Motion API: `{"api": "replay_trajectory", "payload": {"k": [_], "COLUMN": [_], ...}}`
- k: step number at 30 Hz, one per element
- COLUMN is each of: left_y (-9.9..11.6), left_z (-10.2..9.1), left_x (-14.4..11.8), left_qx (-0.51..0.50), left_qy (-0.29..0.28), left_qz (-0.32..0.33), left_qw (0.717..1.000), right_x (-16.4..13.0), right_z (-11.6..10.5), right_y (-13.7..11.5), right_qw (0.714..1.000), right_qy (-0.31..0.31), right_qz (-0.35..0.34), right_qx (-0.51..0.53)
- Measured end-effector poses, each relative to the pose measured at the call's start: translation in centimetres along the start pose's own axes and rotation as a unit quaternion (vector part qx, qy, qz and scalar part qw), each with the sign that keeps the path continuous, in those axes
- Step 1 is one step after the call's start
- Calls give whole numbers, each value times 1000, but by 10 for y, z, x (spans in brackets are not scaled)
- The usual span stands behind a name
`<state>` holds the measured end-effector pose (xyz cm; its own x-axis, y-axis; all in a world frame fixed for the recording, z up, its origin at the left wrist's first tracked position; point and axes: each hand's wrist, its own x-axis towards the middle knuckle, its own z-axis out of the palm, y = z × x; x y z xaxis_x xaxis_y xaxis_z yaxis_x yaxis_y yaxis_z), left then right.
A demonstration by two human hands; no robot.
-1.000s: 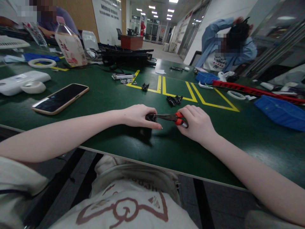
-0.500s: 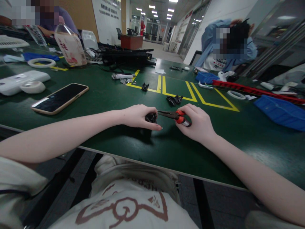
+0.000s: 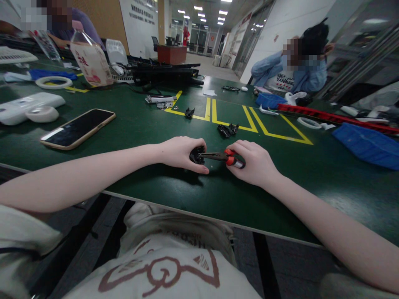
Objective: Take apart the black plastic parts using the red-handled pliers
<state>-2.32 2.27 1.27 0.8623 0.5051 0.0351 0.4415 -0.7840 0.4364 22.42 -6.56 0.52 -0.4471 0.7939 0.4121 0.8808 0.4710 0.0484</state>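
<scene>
My left hand (image 3: 182, 153) is closed around a small black plastic part (image 3: 196, 155), just above the green table. Its thumb and fingers hide much of the part, so its exact kind is unclear. In my right hand (image 3: 255, 162) is a pair of needle-nose pliers (image 3: 222, 156) with red and grey handles. The pliers' jaws point left, and their tips reach the black part, between my left thumb and fingers. Farther back on the table lie broken black plastic pieces (image 3: 227, 130) and a smaller black piece (image 3: 189, 112).
Left of my hands lies a phone (image 3: 79, 128), with a white device (image 3: 31, 106) beyond it. A drink bottle (image 3: 90, 58) stands farther back. Yellow tape (image 3: 235, 125) marks the table. On the right are a blue bin (image 3: 368, 145) and a red strip (image 3: 336, 118). A person (image 3: 289, 70) sits across.
My right hand has moved slightly left and down, bringing the pliers' tips further into the black part. A tiny pale bit now shows on the table beside my left thumb. The seated person has shifted.
</scene>
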Motion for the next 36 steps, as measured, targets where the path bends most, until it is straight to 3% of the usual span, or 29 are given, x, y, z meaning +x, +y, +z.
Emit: {"api": "replay_trajectory", "payload": {"k": [6, 20, 29, 36], "left_y": [0, -2, -4, -4], "left_z": [0, 5, 5, 3], "left_x": [0, 0, 2, 2], "left_qx": [0, -28, -40, -65], "left_qy": [3, 55, 49, 31], "left_qz": [2, -3, -2, 7], "left_qw": [1000, 998, 998, 997], "right_x": [0, 1, 2, 1], "right_z": [0, -4, -5, -4], "right_y": [-1, -6, -8, -5], "right_qw": [1000, 991, 993, 999], "right_qy": [-8, -77, -80, -37], "right_qz": [-6, 61, 52, 5], "right_qx": [-1, 95, 75, -9]}}
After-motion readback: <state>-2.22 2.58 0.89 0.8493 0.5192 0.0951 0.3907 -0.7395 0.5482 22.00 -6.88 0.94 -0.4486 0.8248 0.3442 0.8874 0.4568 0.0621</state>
